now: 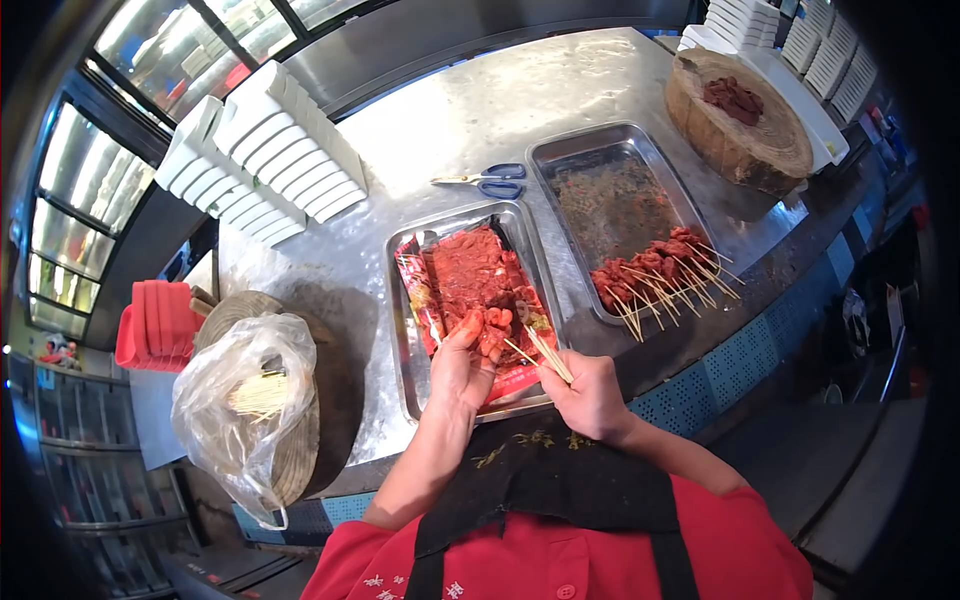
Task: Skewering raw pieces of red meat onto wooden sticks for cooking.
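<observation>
My left hand (461,364) pinches a piece of red marinated meat (493,330) between thumb and fingers. A bundle of bamboo skewers (551,358) sits in my right hand (589,394); one skewer sticks out from the rest, its tip pointing to the meat. Both hands are over the near end of a steel tray (400,360). Inside it, a slab of red marinated meat (469,262) lies on an opened printed packet (414,281). Right of this, a second steel tray (536,161) holds several finished meat skewers (652,266), their sticks jutting over its near rim.
Blue-handled scissors (499,181) lie behind the trays. White plastic baskets (292,150) are stacked back left, beyond red baskets (156,322). A plastic bag of skewers (247,397) rests on a round wooden block (300,450). Raw meat (733,101) tops another wooden block (697,135) at right.
</observation>
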A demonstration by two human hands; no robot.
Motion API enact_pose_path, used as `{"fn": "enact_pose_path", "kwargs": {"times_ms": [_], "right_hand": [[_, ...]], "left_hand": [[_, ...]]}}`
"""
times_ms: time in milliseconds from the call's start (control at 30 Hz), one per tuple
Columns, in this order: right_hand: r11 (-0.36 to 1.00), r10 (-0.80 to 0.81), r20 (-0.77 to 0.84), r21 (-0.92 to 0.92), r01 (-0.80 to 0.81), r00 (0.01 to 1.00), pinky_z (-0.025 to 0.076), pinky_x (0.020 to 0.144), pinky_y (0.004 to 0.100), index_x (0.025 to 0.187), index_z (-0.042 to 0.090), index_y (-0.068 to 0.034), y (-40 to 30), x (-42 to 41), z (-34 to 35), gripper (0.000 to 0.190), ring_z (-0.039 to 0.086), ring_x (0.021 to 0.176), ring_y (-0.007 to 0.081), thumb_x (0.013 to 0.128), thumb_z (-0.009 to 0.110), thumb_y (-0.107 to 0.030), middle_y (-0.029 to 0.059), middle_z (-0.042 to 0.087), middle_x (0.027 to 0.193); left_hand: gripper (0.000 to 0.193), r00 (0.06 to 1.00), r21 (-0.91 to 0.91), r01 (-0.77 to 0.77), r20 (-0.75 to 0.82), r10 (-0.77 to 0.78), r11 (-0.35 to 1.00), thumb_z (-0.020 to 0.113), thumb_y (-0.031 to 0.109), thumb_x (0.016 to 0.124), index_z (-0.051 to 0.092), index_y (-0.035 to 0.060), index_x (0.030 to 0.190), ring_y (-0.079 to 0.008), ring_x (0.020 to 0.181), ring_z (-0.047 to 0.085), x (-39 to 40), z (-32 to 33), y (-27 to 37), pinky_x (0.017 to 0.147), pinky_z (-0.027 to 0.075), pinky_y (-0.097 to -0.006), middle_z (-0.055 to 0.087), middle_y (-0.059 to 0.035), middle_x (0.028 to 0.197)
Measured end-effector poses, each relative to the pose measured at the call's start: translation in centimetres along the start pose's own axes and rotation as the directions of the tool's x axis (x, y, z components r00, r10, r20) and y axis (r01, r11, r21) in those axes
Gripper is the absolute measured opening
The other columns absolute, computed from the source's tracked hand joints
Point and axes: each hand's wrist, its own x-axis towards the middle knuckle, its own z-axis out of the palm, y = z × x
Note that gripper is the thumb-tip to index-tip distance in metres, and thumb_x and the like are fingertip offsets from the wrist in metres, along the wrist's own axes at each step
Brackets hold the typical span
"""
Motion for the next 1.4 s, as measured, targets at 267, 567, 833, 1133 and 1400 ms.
{"fn": "enact_pose_path", "kwargs": {"times_ms": [267, 567, 833, 1133, 1400], "right_hand": [[0.998, -0.054, 0.045, 0.022, 0.053, 0.998, 0.039, 0.045, 0.0374, 0.072, 0.052, 0.001, 0.8, 0.5, 0.6, 0.015, 0.055, 0.05, 0.0338, 0.084, 0.058, -0.006, 0.0209, 0.051, 0.059], [0.998, 0.004, 0.024, -0.067, -0.002, 1.0, 0.043, 0.051, 0.042, 0.073, 0.053, 0.001, 1.1, 1.3, 0.1, 0.015, 0.058, 0.063, 0.0401, 0.083, 0.059, -0.009, 0.0223, 0.055, 0.063], [0.932, -0.089, -0.136, -0.36, 0.035, 0.987, 0.041, 0.048, 0.036, 0.069, 0.057, 0.002, -0.2, 4.6, -7.2, 0.02, 0.054, 0.052, 0.0232, 0.082, 0.06, -0.013, 0.0168, 0.052, 0.056], [0.685, 0.014, -0.217, -0.709, -0.168, 0.976, 0.048, 0.063, 0.0445, 0.07, 0.061, -0.001, 4.6, 5.6, -8.9, 0.021, 0.061, 0.07, 0.0363, 0.08, 0.062, -0.02, 0.0188, 0.061, 0.07], [0.903, -0.026, -0.156, -0.428, -0.044, 0.987, 0.047, 0.063, 0.0393, 0.081, 0.056, -0.001, -1.5, 3.9, -8.7, 0.024, 0.059, 0.068, 0.0325, 0.088, 0.059, -0.024, 0.013, 0.058, 0.07]], "left_hand": [[0.016, 0.996, -0.102, 0.085, -0.024, -0.088, 0.991, 0.055, 0.011, 0.089, 0.059, -0.002, 0.096, -0.0214, 0.074, 0.062, 0.0, -1.3, 0.0, 0.066, 0.051, -0.0286, 0.065, -0.0201, 0.097], [0.022, 1.0, 0.036, -0.006, 0.013, 0.005, 0.999, 0.051, 0.018, 0.092, 0.057, -0.0008, 0.102, -0.0266, 0.091, 0.063, 1.6, -1.3, -0.9, 0.074, 0.052, -0.033, 0.063, -0.0202, 0.104], [0.033, 0.988, 0.196, -0.105, 0.134, 0.08, 0.975, 0.057, 0.031, 0.09, 0.054, 0.0056, 0.11, -0.0306, 0.104, 0.06, 1.9, -0.4, 0.9, 0.082, 0.049, -0.0378, 0.06, -0.0163, 0.115], [0.019, 0.975, 0.221, -0.221, 0.059, 0.213, 0.95, 0.054, 0.014, 0.092, 0.058, 0.0018, 0.106, -0.0266, 0.089, 0.065, 1.9, -2.3, 1.7, 0.077, 0.054, -0.035, 0.065, -0.0155, 0.099], [0.013, 0.922, 0.451, -0.364, 0.048, 0.385, 0.815, 0.057, 0.002, 0.088, 0.06, -0.0034, 0.1, -0.021, 0.079, 0.065, 2.1, -4.4, 4.0, 0.073, 0.055, -0.0291, 0.066, -0.0139, 0.091]]}}
